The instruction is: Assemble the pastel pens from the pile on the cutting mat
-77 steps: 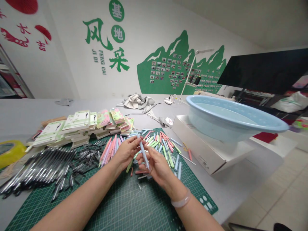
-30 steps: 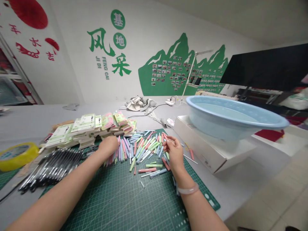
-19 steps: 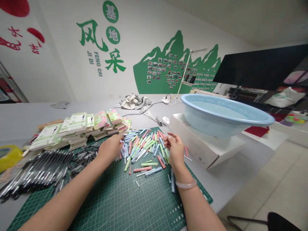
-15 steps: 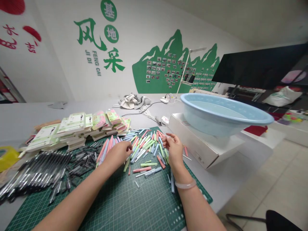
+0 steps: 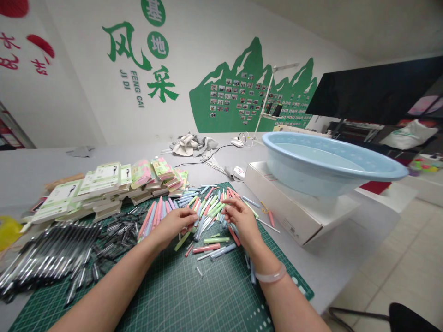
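A pile of pastel pen parts [image 5: 206, 214], in pink, green, blue and white, lies on the green cutting mat [image 5: 180, 290]. My left hand [image 5: 177, 223] is at the near left side of the pile, thumb and fingertips closed together. Anything pinched there is too small or hidden to name. Facing it, my right hand [image 5: 242, 221] hovers over the pile's right side with thumb and forefinger drawn together; what they hold, if anything, I cannot make out. Below the hands lie a green pen barrel [image 5: 216, 240] and a red pen barrel [image 5: 206, 248].
Black pens [image 5: 51, 251] lie in rows at the left, with loose black parts [image 5: 121, 233] beside them. Behind are stacked small boxes [image 5: 104, 177]. A blue basin [image 5: 321, 177] rests on a white carton [image 5: 277, 203] at the right. Crumpled cloth [image 5: 188, 145] lies farther back.
My right hand has moved left and inward over the pile, closer to my left hand. My left hand has shifted slightly right. The view has turned a little.
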A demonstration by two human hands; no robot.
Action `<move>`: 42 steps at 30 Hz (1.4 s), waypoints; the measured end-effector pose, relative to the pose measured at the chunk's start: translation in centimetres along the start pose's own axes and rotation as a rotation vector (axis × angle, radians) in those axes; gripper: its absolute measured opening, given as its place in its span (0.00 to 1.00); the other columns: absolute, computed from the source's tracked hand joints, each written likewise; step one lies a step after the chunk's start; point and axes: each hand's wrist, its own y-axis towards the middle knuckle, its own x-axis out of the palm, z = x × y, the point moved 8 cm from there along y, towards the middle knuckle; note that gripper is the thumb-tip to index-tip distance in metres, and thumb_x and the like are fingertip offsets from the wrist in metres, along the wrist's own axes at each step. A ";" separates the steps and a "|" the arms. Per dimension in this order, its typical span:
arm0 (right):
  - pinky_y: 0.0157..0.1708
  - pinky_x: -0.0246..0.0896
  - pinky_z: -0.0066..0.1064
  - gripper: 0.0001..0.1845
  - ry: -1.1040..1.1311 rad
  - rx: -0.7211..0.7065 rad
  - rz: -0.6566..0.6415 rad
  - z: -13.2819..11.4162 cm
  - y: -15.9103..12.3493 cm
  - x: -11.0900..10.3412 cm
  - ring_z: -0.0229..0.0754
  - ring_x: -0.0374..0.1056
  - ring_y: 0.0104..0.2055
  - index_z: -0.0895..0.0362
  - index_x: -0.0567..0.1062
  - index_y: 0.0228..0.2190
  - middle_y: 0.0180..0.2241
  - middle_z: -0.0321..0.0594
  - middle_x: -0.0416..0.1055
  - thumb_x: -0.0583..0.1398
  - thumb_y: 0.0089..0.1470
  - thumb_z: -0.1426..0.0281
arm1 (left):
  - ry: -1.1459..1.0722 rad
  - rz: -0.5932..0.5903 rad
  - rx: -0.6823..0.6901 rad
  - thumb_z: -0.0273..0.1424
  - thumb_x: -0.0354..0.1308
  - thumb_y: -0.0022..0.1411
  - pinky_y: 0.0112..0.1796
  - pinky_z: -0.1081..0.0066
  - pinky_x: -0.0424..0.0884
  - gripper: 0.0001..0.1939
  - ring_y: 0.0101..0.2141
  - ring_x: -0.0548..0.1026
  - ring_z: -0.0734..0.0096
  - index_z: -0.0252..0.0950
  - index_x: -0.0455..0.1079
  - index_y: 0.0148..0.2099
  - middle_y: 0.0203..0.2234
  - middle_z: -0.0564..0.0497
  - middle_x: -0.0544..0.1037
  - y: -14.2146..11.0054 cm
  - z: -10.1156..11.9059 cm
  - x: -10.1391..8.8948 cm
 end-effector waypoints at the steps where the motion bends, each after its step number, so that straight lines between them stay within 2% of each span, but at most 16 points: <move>1: 0.20 0.52 0.23 0.13 0.003 0.041 -0.080 0.4 -0.3 1.0 0.32 0.62 0.22 0.59 0.74 0.36 0.24 0.36 0.71 0.61 0.46 0.67 | -0.124 -0.051 0.003 0.42 0.55 0.54 0.23 0.75 0.54 0.16 0.22 0.63 0.75 0.33 0.69 0.34 0.20 0.55 0.66 -0.2 0.2 0.6; 3: 0.21 0.51 0.23 0.14 0.017 0.101 -0.207 1.1 -0.9 2.7 0.33 0.62 0.23 0.59 0.75 0.37 0.26 0.37 0.72 0.62 0.46 0.66 | -0.269 -0.103 0.007 0.42 0.58 0.53 0.23 0.76 0.53 0.16 0.22 0.61 0.77 0.32 0.69 0.34 0.21 0.56 0.65 -0.5 0.5 1.4; 5: 0.22 0.52 0.24 0.17 0.037 0.150 -0.262 1.7 -1.4 3.8 0.33 0.62 0.24 0.58 0.75 0.38 0.28 0.37 0.72 0.64 0.45 0.65 | -0.315 -0.117 0.004 0.41 0.60 0.52 0.23 0.76 0.52 0.15 0.21 0.59 0.78 0.32 0.70 0.33 0.20 0.56 0.65 -0.6 0.6 1.9; 8: 0.22 0.51 0.24 0.17 0.080 0.167 -0.257 2.2 -1.8 4.3 0.32 0.59 0.22 0.57 0.76 0.37 0.26 0.35 0.70 0.65 0.43 0.64 | -0.317 -0.131 0.013 0.40 0.60 0.52 0.23 0.76 0.52 0.15 0.20 0.57 0.79 0.31 0.70 0.32 0.19 0.56 0.63 -0.8 0.9 2.5; 14: 0.20 0.44 0.23 0.08 0.132 0.132 -0.277 2.3 -2.0 4.6 0.29 0.52 0.20 0.59 0.75 0.28 0.20 0.30 0.62 0.65 0.44 0.68 | -0.282 -0.138 0.030 0.40 0.60 0.52 0.22 0.76 0.51 0.14 0.20 0.56 0.80 0.32 0.70 0.31 0.18 0.57 0.62 -1.2 1.0 3.3; 18: 0.21 0.45 0.23 0.09 0.102 0.122 -0.279 2.0 -2.1 4.7 0.29 0.53 0.20 0.59 0.74 0.27 0.20 0.30 0.61 0.65 0.44 0.67 | -0.319 -0.135 0.018 0.38 0.61 0.51 0.22 0.77 0.54 0.14 0.20 0.59 0.80 0.31 0.70 0.33 0.20 0.56 0.65 -1.5 0.9 3.1; 24: 0.19 0.41 0.23 0.12 0.123 0.143 -0.263 1.8 -2.1 4.6 0.29 0.50 0.19 0.59 0.71 0.22 0.17 0.29 0.60 0.65 0.43 0.64 | -0.353 -0.306 -0.077 0.35 0.62 0.49 0.22 0.77 0.60 0.14 0.21 0.66 0.78 0.33 0.70 0.37 0.26 0.52 0.74 -2.3 0.7 4.0; 27: 0.18 0.40 0.22 0.11 0.112 0.159 -0.263 2.0 -2.1 4.7 0.29 0.51 0.19 0.60 0.72 0.23 0.17 0.30 0.61 0.65 0.44 0.65 | -0.383 -0.308 -0.090 0.37 0.61 0.50 0.21 0.77 0.62 0.14 0.21 0.68 0.77 0.32 0.69 0.36 0.28 0.49 0.76 -2.4 0.6 4.2; 30: 0.18 0.45 0.22 0.12 0.072 0.167 -0.237 2.2 -1.9 4.2 0.30 0.55 0.19 0.60 0.73 0.24 0.18 0.31 0.63 0.65 0.43 0.63 | -0.370 -0.285 -0.097 0.39 0.61 0.50 0.21 0.77 0.61 0.15 0.21 0.68 0.77 0.33 0.69 0.35 0.28 0.49 0.76 -2.2 0.5 4.1; 34: 0.19 0.52 0.23 0.15 -0.046 0.103 -0.179 1.4 -1.1 2.8 0.33 0.60 0.21 0.60 0.76 0.30 0.22 0.35 0.69 0.63 0.46 0.60 | -0.170 -0.145 -0.055 0.40 0.58 0.51 0.21 0.76 0.60 0.15 0.20 0.67 0.76 0.34 0.68 0.35 0.25 0.51 0.75 -1.3 0.2 1.8; 36: 0.18 0.52 0.23 0.13 -0.083 0.057 -0.115 0.6 -0.6 1.8 0.33 0.60 0.20 0.59 0.76 0.32 0.21 0.34 0.69 0.62 0.46 0.62 | 0.073 -0.030 -0.043 0.39 0.57 0.52 0.21 0.75 0.59 0.13 0.20 0.67 0.74 0.35 0.68 0.34 0.22 0.53 0.74 -0.8 -0.1 -0.1; 38: 0.17 0.51 0.22 0.09 -0.134 0.026 -0.063 -0.1 -0.3 1.0 0.32 0.59 0.19 0.58 0.75 0.29 0.19 0.32 0.68 0.62 0.45 0.65 | 0.361 0.082 -0.042 0.37 0.56 0.52 0.23 0.74 0.59 0.09 0.22 0.69 0.71 0.36 0.68 0.32 0.22 0.53 0.74 -0.6 -0.2 -1.8; 40: 0.18 0.51 0.23 0.05 -0.224 0.013 -0.078 -0.3 -0.2 0.9 0.32 0.58 0.18 0.58 0.75 0.25 0.18 0.31 0.67 0.62 0.43 0.69 | 0.600 0.164 -0.028 0.35 0.55 0.52 0.26 0.73 0.59 0.07 0.26 0.72 0.68 0.37 0.67 0.31 0.24 0.52 0.75 -0.7 0.0 -2.8; 42: 0.20 0.54 0.25 0.03 -0.350 -0.012 -0.142 -0.3 -0.2 1.2 0.33 0.60 0.19 0.57 0.76 0.24 0.19 0.32 0.69 0.62 0.42 0.72 | 0.743 0.204 -0.018 0.35 0.55 0.52 0.27 0.73 0.59 0.06 0.29 0.73 0.66 0.37 0.67 0.31 0.27 0.50 0.76 -0.9 0.3 -3.0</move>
